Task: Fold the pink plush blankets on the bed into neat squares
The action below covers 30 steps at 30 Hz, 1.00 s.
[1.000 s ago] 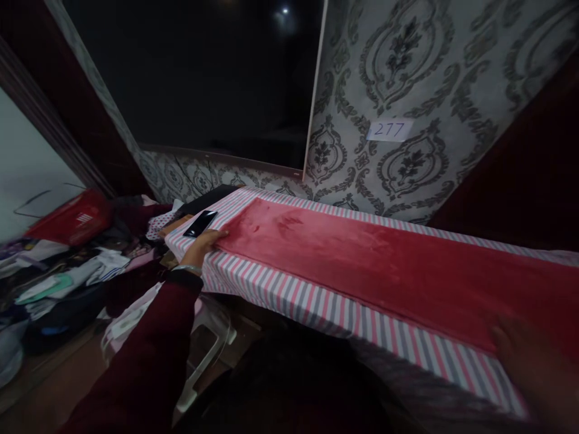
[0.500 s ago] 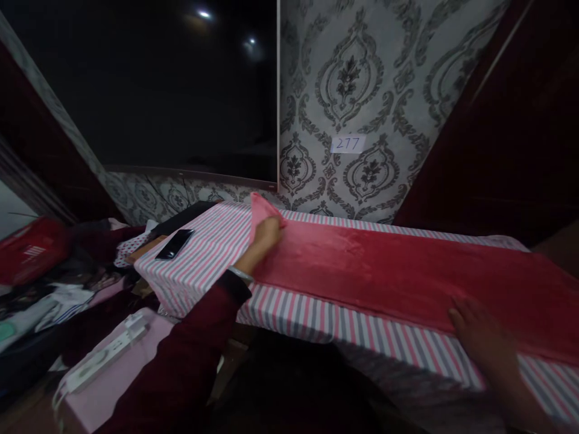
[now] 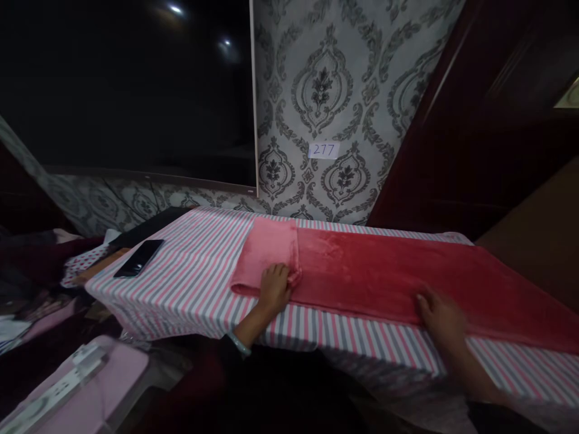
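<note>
A long red plush blanket (image 3: 380, 271) lies flat in a strip along the table. Its left end is folded over to the right, showing a lighter pink underside (image 3: 266, 244). My left hand (image 3: 275, 286) grips the near corner of that folded flap, fingers curled on its edge. Farther right, my right hand (image 3: 441, 313) rests on the blanket near its front edge, fingers slightly blurred but extended. Under the blanket is a pink, grey and white striped cloth (image 3: 190, 253).
A black phone (image 3: 139, 258) lies on the striped cloth at the left. A white power strip (image 3: 54, 389) sits on a pink surface at lower left. Behind hang a large dark screen (image 3: 136, 90) and a paper label (image 3: 324, 149) marked 277.
My left hand has moved the blanket's raised left end down and toward me; it now lies folded over as a flap. My right hand still rests on the blanket. The view has shifted right.
</note>
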Each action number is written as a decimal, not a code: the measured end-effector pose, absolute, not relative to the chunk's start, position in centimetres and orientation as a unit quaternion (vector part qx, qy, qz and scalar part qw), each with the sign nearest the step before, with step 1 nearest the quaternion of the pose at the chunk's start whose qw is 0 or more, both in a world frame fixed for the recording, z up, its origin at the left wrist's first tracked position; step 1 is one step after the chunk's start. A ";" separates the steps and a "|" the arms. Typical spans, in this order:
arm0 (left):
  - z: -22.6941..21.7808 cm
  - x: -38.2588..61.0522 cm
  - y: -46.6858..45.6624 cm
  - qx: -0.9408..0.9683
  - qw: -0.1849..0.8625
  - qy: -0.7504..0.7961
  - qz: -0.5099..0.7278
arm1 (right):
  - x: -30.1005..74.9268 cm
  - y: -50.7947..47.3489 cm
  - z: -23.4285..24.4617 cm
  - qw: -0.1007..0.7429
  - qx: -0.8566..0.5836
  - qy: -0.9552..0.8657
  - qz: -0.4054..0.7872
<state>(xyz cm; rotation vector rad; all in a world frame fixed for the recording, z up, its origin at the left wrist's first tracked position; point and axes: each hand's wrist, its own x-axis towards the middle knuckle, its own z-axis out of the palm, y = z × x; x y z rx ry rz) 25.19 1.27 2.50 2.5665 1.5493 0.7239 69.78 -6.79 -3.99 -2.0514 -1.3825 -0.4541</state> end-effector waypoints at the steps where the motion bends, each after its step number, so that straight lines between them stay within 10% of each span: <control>1: 2.1 25.1 1.3 0.832 0.038 0.495 0.247 | 68.6 -5.8 -3.1 0.332 -0.772 -0.520 -0.152; 12: -0.6 23.7 2.0 0.820 0.058 0.439 0.363 | 44.7 11.3 2.9 0.449 -0.587 -0.500 0.451; 30: 1.0 28.6 1.2 0.873 0.003 0.372 0.315 | 47.4 17.8 3.4 0.491 -0.614 -0.567 0.247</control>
